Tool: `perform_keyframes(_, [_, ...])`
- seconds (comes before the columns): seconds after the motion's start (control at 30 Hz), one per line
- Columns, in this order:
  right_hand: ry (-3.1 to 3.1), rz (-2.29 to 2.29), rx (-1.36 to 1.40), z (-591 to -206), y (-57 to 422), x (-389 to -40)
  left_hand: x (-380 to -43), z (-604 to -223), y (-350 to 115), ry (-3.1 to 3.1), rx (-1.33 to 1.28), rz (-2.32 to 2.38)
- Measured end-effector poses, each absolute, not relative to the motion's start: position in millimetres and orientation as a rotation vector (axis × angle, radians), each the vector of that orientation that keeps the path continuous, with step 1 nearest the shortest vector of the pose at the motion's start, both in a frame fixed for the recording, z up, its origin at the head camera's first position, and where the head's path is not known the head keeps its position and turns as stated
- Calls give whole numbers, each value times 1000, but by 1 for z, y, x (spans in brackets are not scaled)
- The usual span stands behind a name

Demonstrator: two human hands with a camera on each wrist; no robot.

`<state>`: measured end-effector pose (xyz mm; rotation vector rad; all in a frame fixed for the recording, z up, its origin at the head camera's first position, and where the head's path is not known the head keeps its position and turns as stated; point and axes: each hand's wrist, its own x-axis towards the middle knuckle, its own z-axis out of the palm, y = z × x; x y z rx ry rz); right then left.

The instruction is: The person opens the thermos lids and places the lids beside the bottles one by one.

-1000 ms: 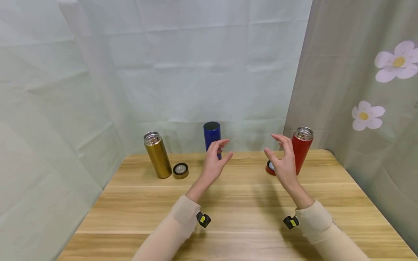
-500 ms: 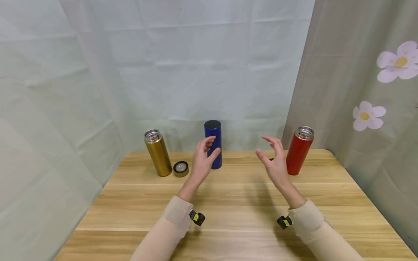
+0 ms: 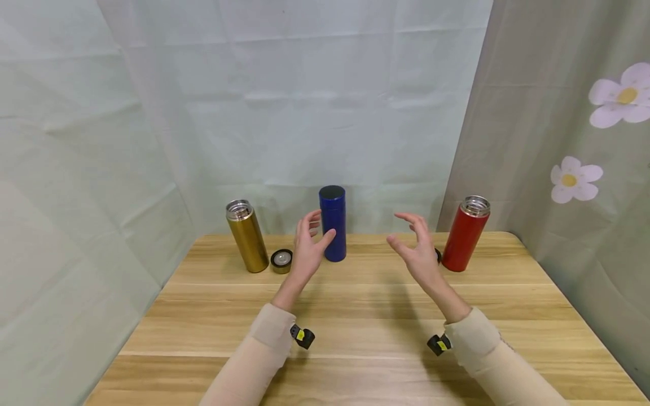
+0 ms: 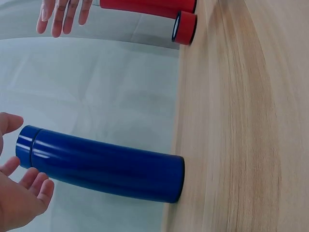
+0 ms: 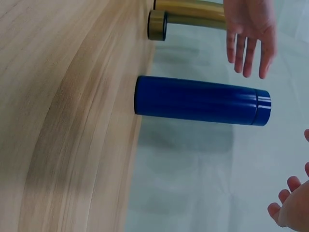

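A blue thermos bottle (image 3: 333, 225) with its lid on stands upright near the table's back edge. My left hand (image 3: 308, 248) hovers just in front and to its left, fingers loosely bent, holding nothing. In the left wrist view the blue bottle (image 4: 106, 164) lies beyond the fingers (image 4: 41, 186); whether they touch it I cannot tell. My right hand (image 3: 418, 256) hangs in the air between the blue bottle and a red bottle (image 3: 466, 234), thumb and fingers spread apart around nothing. The red lid (image 4: 185, 28) sits on the table, mostly hidden by that hand in the head view.
An uncapped gold bottle (image 3: 247, 237) stands at the back left, its lid (image 3: 281, 261) lying inside-up beside it. The red bottle is uncapped too. Pale cloth (image 3: 315, 113) hangs behind the wooden table (image 3: 355, 327), and a flowered curtain (image 3: 533, 113) hangs at right.
Both hands have moved left, and the left one now leaves most of the blue bottle showing. The right hand has come away from the red bottle. The bottles stay in place.
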<state>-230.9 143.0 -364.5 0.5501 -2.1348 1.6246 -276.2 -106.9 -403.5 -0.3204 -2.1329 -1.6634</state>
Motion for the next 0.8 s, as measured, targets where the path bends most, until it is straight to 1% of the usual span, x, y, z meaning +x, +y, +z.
perform_keyframes(0.67, [-2203,1645,565,-366,137,-230,-293,-415,-114,-2098,-181,-1887])
perform_keyframes(0.8, [-2186,1618,599,-381,140,-245,-299,-418,-116,-2095,-165,-1954])
